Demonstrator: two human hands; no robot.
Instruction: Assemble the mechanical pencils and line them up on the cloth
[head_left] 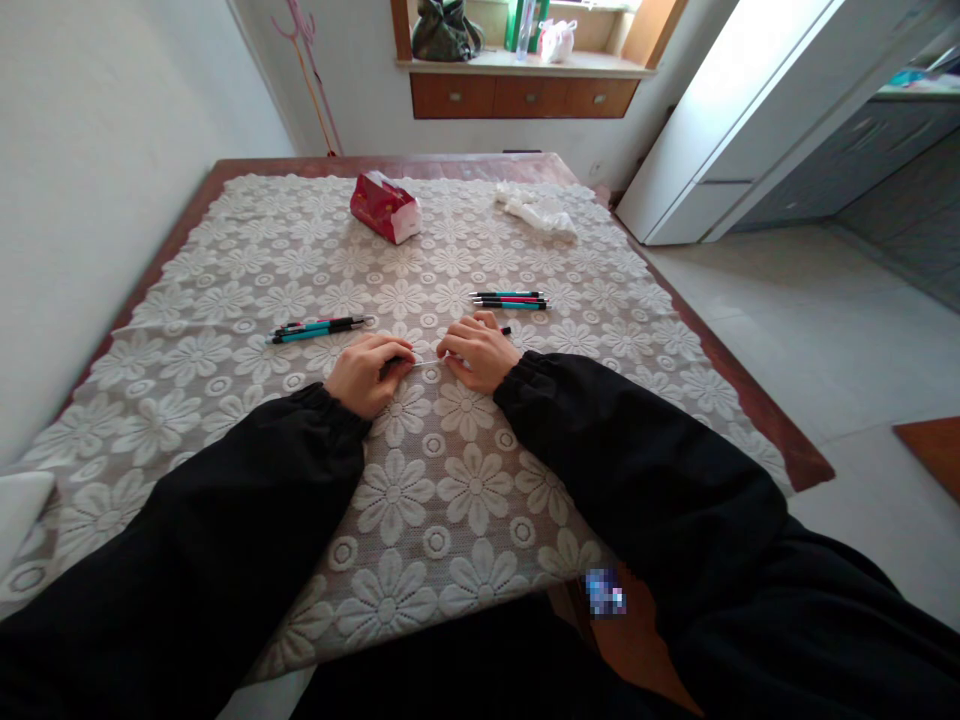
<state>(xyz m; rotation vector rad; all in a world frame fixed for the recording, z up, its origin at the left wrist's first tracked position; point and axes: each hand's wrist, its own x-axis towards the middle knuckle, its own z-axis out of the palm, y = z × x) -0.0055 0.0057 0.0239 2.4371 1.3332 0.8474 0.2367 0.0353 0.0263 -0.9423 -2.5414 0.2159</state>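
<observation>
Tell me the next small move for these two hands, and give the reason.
Probably slide the thin refill further into the pen part in the right hand: the left hand pinches its other end, and both hands meet over the tablecloth.

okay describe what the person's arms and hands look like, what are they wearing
Both arms are covered by long, loose black sleeves of a matte fabric, the left sleeve and the right sleeve, each gathered into an elastic-looking cuff at the wrist. The left hand and right hand are bare: no gloves, and no rings, watch or markings that can be made out.
</observation>
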